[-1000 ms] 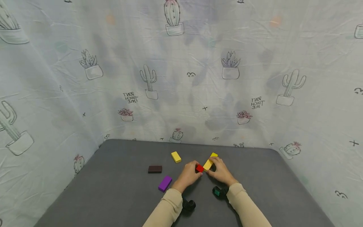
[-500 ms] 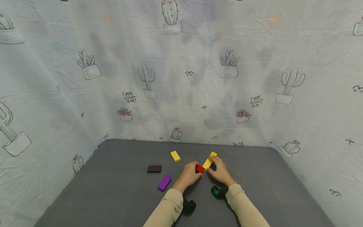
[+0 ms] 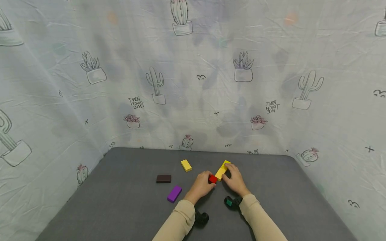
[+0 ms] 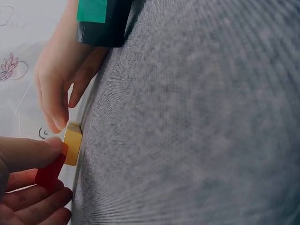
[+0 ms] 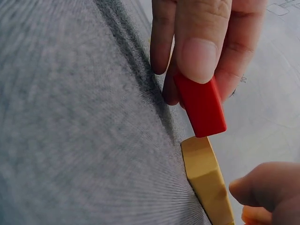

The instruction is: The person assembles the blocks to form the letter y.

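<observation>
My left hand (image 3: 200, 186) pinches a red block (image 5: 202, 108) between thumb and fingers. The red block is tilted, its lower end beside the near end of a yellow block (image 3: 220, 174). Whether the two touch, I cannot tell. A brighter yellow part (image 3: 225, 163) lies in line at the far end, possibly a second block. My right hand (image 3: 236, 180) hovers by the yellow pieces, fingers bent loosely. In the right wrist view its thumb (image 5: 255, 185) stands apart from the yellow block.
Left of the hands lie a separate yellow block (image 3: 186, 165), a dark brown block (image 3: 164, 179) and a purple block (image 3: 174, 194) on the grey table (image 3: 120, 207). Black wrist devices (image 3: 201, 218) hang under both forearms. A cactus-print curtain (image 3: 193, 90) borders the table behind.
My right hand's fingers and thumb have drawn away to the right from the yellow block. The left hand holds the red block almost still. The head view has shifted slightly.
</observation>
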